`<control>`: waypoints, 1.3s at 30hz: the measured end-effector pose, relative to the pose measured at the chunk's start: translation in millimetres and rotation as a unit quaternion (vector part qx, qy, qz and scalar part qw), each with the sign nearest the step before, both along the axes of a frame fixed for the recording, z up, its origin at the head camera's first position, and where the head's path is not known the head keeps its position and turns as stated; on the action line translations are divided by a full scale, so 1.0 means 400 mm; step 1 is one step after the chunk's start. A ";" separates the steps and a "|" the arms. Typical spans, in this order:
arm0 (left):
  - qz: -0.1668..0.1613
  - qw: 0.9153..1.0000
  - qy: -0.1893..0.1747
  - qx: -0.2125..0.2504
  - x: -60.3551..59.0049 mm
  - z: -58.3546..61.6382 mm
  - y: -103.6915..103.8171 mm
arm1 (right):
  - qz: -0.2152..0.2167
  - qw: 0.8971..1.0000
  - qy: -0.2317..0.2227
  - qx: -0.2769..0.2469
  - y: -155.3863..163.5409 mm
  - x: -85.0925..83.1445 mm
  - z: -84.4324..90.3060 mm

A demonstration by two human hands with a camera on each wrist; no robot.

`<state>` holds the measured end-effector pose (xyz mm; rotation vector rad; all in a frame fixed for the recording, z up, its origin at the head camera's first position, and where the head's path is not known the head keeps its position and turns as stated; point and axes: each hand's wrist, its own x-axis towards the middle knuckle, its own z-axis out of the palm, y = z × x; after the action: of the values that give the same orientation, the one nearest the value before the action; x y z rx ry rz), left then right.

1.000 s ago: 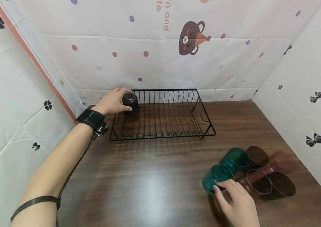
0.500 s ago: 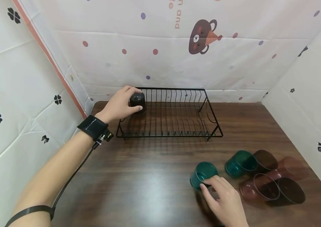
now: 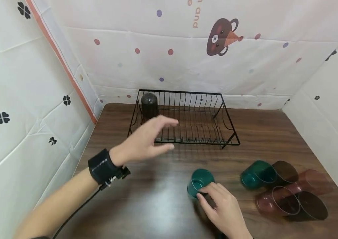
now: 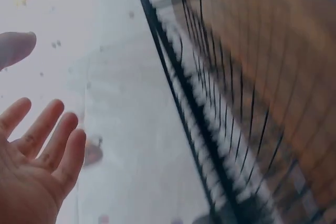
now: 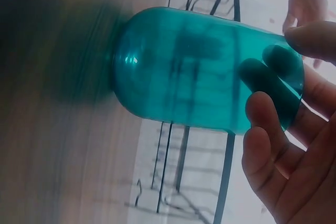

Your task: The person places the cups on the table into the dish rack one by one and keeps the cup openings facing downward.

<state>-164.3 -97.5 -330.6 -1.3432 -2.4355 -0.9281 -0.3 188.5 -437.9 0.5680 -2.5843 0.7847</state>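
A teal see-through cup [image 3: 200,177] is upright in front of the rack, and my right hand [image 3: 224,207] pinches its rim between thumb and fingers. In the right wrist view, fingertips show through the wall of the teal cup [image 5: 173,72]. My left hand [image 3: 145,139] is in the air over the front left of the black wire dish rack [image 3: 199,143], fingers and thumb spread apart, holding nothing. A dark cup [image 3: 149,103] stands upside down in the rack's back left corner. The left wrist view has the left hand [image 4: 39,166] palm showing, beside the rack.
At the right of the wooden table [image 3: 112,199] stand several more cups: a teal cup [image 3: 254,176], a brown cup [image 3: 285,171], a pink cup [image 3: 266,202], a dark brown cup [image 3: 313,207] and a pink one behind. Patterned cloth [image 3: 115,43] walls the back and sides.
My left hand has let go of the dark cup in the rack and come forward and right. My right hand has carried the teal cup leftward, away from the other cups.
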 end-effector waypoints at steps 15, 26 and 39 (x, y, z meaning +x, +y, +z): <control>0.027 0.953 -0.298 -0.049 0.218 -0.221 0.033 | 0.078 0.997 0.004 -0.028 -0.073 -0.040 -0.009; 0.011 0.937 -0.349 0.012 0.217 -0.306 0.053 | 0.144 0.988 -0.017 -0.052 -0.112 -0.062 -0.007; 0.033 0.941 -0.334 0.029 0.210 -0.355 0.050 | 0.161 0.985 -0.032 -0.052 -0.119 -0.070 -0.004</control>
<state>-80.4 -77.4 -472.7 -1.0234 -2.8597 -1.6388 -28.2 140.7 -439.3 0.9580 -2.5224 1.0505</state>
